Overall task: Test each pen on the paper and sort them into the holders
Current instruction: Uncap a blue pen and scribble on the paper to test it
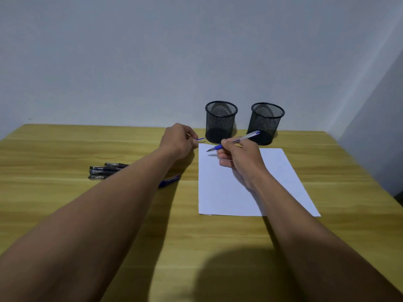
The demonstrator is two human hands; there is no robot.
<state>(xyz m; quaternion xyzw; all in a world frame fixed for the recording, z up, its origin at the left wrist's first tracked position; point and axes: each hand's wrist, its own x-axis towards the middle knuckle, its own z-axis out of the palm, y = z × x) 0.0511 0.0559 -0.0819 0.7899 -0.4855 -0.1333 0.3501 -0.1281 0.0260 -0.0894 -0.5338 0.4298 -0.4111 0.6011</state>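
Currently the right hand (237,158) grips the blue pen (244,137), tip over the 11 o'clock corner of the paper (250,192); the left hand (177,140) pinches its cap (200,139) just beside. So near the edge, a stroke could slip off and mark the surface (54,153).

1. Left hand (177,139), at frame centre with the forearm stretched out, pinches a small blue-clipped pen cap (200,139).
2. Right hand (238,156), just right of it, grips a clear-barrelled blue pen (246,136) in a writing hold.
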